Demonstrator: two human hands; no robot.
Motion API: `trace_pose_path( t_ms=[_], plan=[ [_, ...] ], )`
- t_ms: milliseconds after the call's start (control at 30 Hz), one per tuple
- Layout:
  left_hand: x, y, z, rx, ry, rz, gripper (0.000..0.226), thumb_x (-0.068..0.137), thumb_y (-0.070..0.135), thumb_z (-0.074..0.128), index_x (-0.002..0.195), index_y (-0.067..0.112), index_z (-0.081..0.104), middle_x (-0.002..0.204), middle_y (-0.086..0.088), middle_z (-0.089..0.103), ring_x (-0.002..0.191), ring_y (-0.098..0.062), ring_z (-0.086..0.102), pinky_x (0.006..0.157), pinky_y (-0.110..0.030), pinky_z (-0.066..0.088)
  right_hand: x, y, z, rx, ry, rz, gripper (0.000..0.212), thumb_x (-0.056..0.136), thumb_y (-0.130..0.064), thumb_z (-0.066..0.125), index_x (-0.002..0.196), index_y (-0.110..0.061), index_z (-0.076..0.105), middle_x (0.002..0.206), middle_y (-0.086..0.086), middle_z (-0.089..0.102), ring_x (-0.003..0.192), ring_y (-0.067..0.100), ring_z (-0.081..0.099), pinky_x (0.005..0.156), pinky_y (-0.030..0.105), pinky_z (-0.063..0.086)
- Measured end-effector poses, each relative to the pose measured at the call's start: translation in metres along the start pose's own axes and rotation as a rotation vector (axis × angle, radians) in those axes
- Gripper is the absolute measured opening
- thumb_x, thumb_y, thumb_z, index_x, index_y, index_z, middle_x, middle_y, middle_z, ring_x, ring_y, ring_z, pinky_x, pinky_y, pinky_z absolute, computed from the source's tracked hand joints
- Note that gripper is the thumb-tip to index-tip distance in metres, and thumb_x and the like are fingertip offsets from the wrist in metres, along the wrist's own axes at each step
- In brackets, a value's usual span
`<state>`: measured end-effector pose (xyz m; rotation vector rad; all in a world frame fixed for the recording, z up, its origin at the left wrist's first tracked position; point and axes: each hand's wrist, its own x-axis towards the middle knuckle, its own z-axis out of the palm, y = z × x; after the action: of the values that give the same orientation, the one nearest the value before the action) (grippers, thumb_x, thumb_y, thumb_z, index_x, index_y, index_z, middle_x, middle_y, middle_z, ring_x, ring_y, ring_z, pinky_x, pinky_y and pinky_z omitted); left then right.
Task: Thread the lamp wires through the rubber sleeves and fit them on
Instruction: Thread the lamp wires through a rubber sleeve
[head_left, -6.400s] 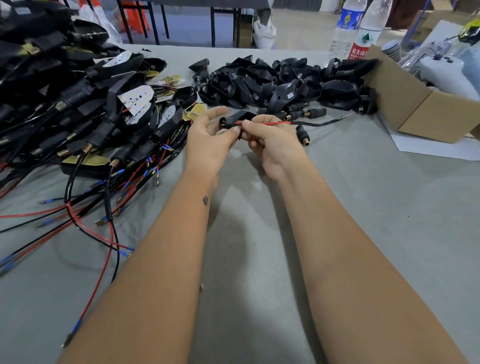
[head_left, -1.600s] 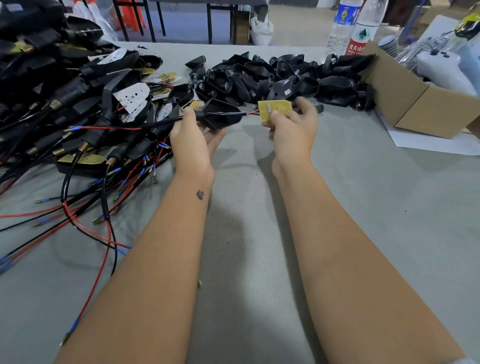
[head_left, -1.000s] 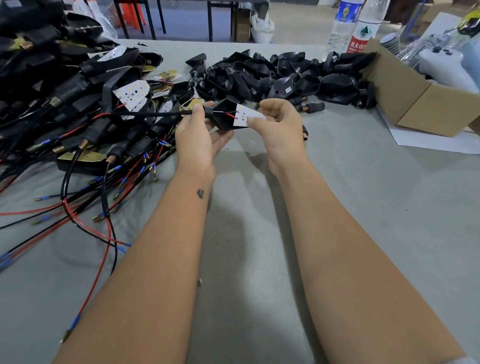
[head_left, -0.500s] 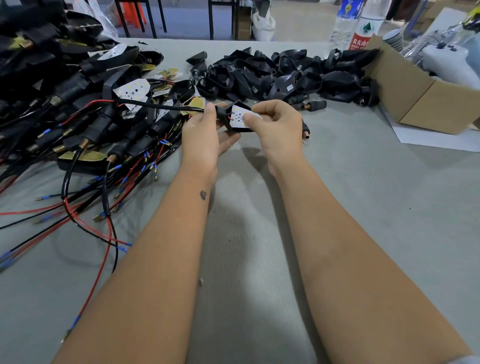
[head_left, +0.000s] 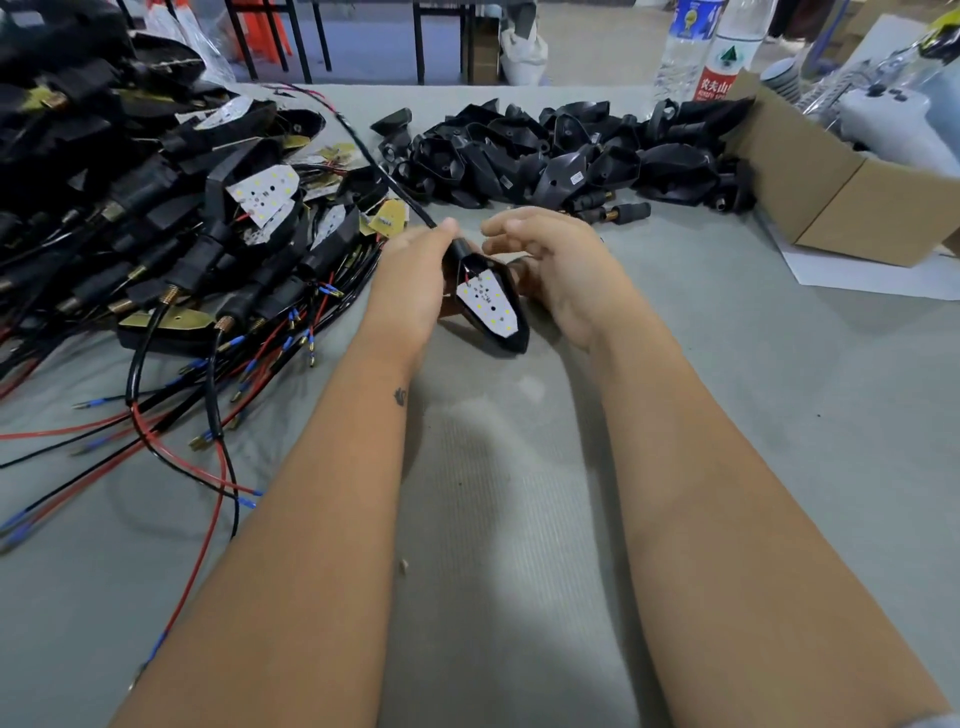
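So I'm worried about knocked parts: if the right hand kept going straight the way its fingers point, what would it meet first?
Probably the left hand. The right hand points its fingers leftward, just above the lamp housing that the left hand holds; depth is unclear.

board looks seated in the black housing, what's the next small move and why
Probably the left hand should lay the finished lamp on the wired pile. The white LED board sits inside the housing, the sheathed wire trails out its neck, and the right hand is open, off it.
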<state>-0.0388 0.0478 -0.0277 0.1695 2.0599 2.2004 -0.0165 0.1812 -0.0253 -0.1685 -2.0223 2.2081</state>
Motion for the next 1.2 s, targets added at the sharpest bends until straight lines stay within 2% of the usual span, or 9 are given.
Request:
trace_pose_path(
  t_ms=[100,200,300,433,533,667,800,933,1200],
  plan=[
    [-0.006,0.005,-0.004,0.077,-0.144,-0.018,0.029,0.092,0.028,0.053,0.069,0.015,0.064,0.077,-0.013,0.067,0.075,-0.031,0.064,0.076,-0.038,0.05,0.003,0.002,0.0,-0.005,-0.028,0.043,0.027,0.09,-0.033,0.054,0.09,-0.013,0.071,0.076,-0.002,0.064,0.058,0.012,0.045,0.06,0.026,0.036],
    [-0.015,0.006,0.001,0.277,-0.257,-0.02,0.031,0.079,0.033,0.054,0.069,0.007,0.068,0.085,-0.029,0.067,0.084,-0.046,0.063,0.088,-0.052,0.049,0.003,0.002,0.004,-0.085,0.048,0.009,0.027,0.097,-0.032,0.053,0.094,-0.014,0.073,0.075,-0.006,0.063,0.057,0.008,0.042,0.057,0.023,0.034],
    [-0.018,0.004,0.006,0.41,-0.284,-0.006,0.026,0.084,0.024,0.054,0.077,0.001,0.063,0.075,-0.023,0.059,0.066,-0.027,0.05,0.07,-0.046,0.041,-0.002,0.001,0.006,-0.14,0.053,-0.091,0.019,0.097,-0.018,0.055,0.092,-0.01,0.071,0.078,0.0,0.063,0.055,0.011,0.039,0.053,0.021,0.032],
    [-0.016,-0.001,0.001,0.439,-0.327,-0.006,0.029,0.088,0.032,0.052,0.08,0.008,0.067,0.075,-0.008,0.066,0.068,-0.02,0.057,0.072,-0.035,0.042,-0.006,-0.003,0.008,-0.099,0.073,-0.061,0.012,0.093,-0.009,0.057,0.083,-0.007,0.064,0.065,-0.002,0.065,0.048,0.01,0.039,0.046,0.02,0.035],
    [-0.011,-0.006,0.001,0.327,-0.165,0.046,0.034,0.092,0.039,0.048,0.08,0.015,0.068,0.081,-0.002,0.07,0.08,-0.023,0.065,0.079,-0.04,0.051,-0.006,-0.005,0.009,-0.092,0.072,-0.02,0.019,0.089,-0.004,0.057,0.071,-0.009,0.057,0.056,0.0,0.058,0.044,0.01,0.037,0.042,0.018,0.03],
    [0.006,-0.007,-0.001,0.007,0.04,-0.043,0.03,0.103,0.027,0.037,0.092,0.012,0.061,0.095,-0.01,0.069,0.086,-0.021,0.069,0.075,-0.036,0.059,-0.011,-0.008,0.002,-0.227,-0.156,0.102,0.016,0.089,-0.002,0.055,0.075,-0.007,0.06,0.059,0.007,0.062,0.041,0.008,0.04,0.037,0.016,0.031],
    [0.014,-0.009,-0.012,-0.21,0.047,-0.079,0.035,0.106,0.036,0.033,0.101,0.012,0.059,0.076,-0.006,0.074,0.072,-0.019,0.073,0.063,-0.029,0.058,-0.016,-0.012,0.005,-0.433,-0.402,0.242,0.01,0.09,-0.001,0.056,0.085,-0.005,0.063,0.063,0.007,0.068,0.044,0.006,0.048,0.04,0.013,0.038],
    [0.018,-0.011,-0.013,-0.397,0.118,-0.043,0.034,0.105,0.029,0.04,0.087,0.011,0.061,0.053,0.003,0.056,0.053,-0.013,0.063,0.054,-0.026,0.054,-0.017,-0.014,0.01,-0.465,-0.562,0.304,0.016,0.092,-0.001,0.059,0.078,-0.01,0.058,0.068,0.009,0.068,0.047,0.005,0.05,0.044,0.012,0.041],
    [0.018,-0.011,-0.012,-0.466,0.18,-0.014,0.035,0.106,0.018,0.036,0.081,0.009,0.058,0.064,-0.001,0.051,0.046,-0.009,0.052,0.048,-0.022,0.048,-0.019,-0.018,0.012,-0.427,-0.682,0.307,0.011,0.093,-0.004,0.059,0.083,-0.009,0.057,0.07,0.008,0.068,0.052,0.006,0.054,0.052,0.013,0.047]
  ],
)
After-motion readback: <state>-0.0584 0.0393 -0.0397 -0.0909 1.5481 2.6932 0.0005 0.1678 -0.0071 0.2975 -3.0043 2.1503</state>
